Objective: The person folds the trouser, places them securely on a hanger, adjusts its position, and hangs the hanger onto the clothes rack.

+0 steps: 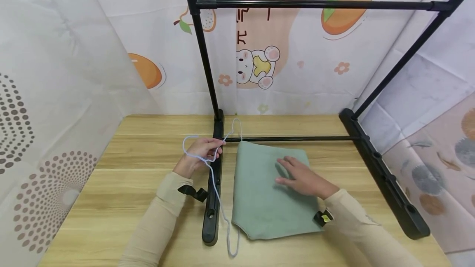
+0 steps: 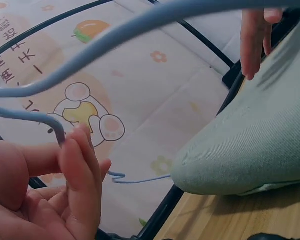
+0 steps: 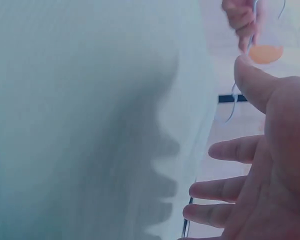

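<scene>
My left hand pinches a light-blue wire clothes hanger near its neck, with the hook curling out to the left. The hanger stands on edge at the left side of a folded sage-green cloth, whose fold hides its lower bar. One corner of the hanger sticks out beyond the near end of the cloth, the other beyond the far end. Above the cloth is my right hand, fingers spread and holding nothing. In the right wrist view this hand casts a shadow on the cloth.
A black rack stands on the wooden table. Its left foot lies beneath the left forearm side, its right foot farther right. A low crossbar runs behind the cloth; a top rail spans above. Printed curtains surround the table.
</scene>
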Demonstrator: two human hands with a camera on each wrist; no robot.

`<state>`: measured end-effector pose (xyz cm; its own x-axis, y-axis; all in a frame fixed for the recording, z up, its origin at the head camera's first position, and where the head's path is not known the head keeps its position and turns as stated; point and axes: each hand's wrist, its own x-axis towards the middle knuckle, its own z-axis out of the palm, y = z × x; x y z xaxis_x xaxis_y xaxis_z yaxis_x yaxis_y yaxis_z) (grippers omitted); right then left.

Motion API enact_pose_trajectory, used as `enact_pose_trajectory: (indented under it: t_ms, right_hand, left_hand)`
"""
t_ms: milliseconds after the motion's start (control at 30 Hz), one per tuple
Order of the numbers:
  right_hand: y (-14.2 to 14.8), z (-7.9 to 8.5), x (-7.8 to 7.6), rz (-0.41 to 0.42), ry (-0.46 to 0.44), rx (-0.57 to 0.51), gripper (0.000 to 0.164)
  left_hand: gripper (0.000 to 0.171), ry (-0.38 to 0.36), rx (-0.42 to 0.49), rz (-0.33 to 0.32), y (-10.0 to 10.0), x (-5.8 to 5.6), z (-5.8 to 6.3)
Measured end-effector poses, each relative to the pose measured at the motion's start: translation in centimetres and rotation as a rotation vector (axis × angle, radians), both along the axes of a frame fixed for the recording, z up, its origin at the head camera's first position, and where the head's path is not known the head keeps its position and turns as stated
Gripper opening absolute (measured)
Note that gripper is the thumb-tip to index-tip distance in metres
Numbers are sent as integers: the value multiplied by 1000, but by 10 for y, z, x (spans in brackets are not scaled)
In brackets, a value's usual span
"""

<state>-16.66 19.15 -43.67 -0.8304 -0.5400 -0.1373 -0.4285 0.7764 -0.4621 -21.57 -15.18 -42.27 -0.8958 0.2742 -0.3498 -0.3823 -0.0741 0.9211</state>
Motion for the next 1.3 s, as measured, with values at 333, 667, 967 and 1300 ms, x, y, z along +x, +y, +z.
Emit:
enact_pose_trajectory:
  t_ms: [333, 667, 967, 1300]
  right_hand:
    - [-25, 8, 10, 41, -54, -78, 73]
    - [-48, 9, 15, 45, -77, -152, 75]
    - [-73, 20, 23, 97, -96, -251, 69]
    - [-95, 25, 36, 197, -136, -312, 61]
  left_hand:
    - [32, 35, 79, -49, -1, -3, -3]
    - [31, 26, 95, -37, 3, -4, -2]
    - [35, 36, 76, -28, 4, -4, -2]
    - [35, 25, 75, -10, 8, -4, -2]
